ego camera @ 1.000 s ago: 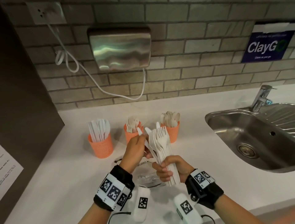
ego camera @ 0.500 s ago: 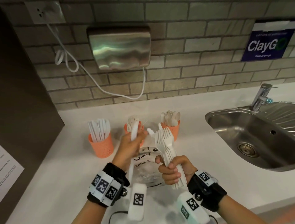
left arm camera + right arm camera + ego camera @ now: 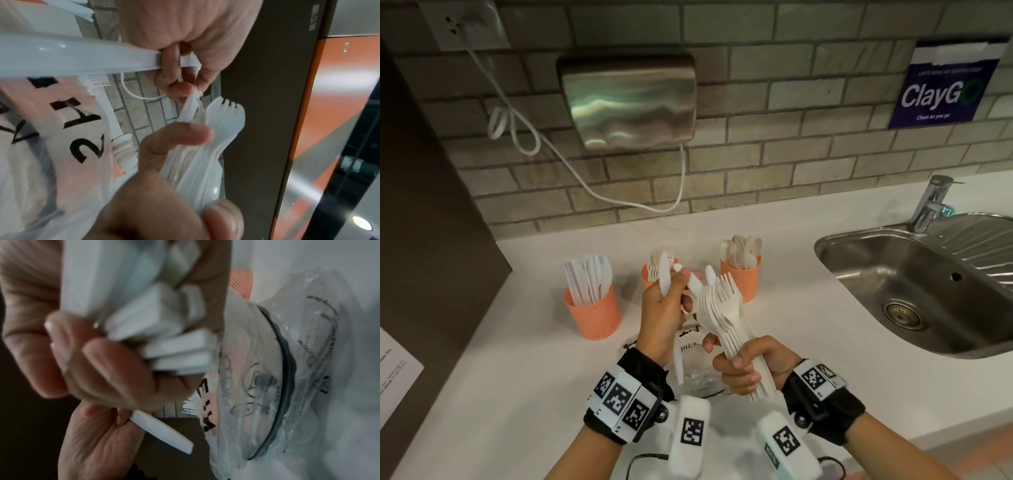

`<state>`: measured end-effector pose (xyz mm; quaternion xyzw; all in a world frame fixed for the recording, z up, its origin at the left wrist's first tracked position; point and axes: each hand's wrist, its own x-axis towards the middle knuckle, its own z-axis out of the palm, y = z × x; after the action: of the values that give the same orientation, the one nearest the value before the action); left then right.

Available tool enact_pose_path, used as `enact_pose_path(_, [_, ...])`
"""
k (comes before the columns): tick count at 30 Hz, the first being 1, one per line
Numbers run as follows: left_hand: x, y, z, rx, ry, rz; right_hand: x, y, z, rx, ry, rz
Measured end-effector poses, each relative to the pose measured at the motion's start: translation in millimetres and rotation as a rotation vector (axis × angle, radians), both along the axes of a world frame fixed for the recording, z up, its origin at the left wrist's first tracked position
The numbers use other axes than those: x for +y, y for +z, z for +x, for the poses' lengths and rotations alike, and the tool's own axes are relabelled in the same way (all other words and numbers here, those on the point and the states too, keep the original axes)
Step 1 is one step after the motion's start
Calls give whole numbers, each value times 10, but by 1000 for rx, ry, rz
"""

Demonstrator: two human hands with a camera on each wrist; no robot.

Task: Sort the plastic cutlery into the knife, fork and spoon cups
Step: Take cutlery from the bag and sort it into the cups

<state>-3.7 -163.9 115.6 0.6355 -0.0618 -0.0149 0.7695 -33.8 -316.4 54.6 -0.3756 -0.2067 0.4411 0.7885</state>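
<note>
Currently: right hand point(image 3: 751, 370) clenched round the bundle point(image 3: 726, 315) of mixed cutlery above the bag point(image 3: 698, 373). Left hand point(image 3: 664, 308) grips one knife point(image 3: 665, 282) and reaches for another piece. Step: pulling knives. Next, probably: carry them to the knife cup point(image 3: 593, 310), far left.

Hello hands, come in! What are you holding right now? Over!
Left hand grips a knife, fingertips at the bundle. Right hand clamps the fork bundle. Knife cup at left, unblocked. Plastic bag lies under the hands.
</note>
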Motion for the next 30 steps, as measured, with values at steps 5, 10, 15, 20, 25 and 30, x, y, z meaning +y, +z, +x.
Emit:
enact_pose_path(5, [-72,-52,-78,-43,-114,93,14,29,-16,8,33,30])
enact_pose_path(10, [-75,-71,-47,-39,-90,69,-9,20,18,29,23,-28])
enact_pose_path(15, [-44,-55,32,-74,29,70,-19,161,-9,-56,-140,-178])
enact_pose_path(20, [102,104,170,-164,172,-94,11,245,-68,-390,-374,-550])
enact_pose_path(25, [445,257,398,-210,419,-231,35,161,-127,-688,-570,-815])
enact_pose_path(30, [560,200,334,-130,206,-19,16,72,-68,-739,-727,-983])
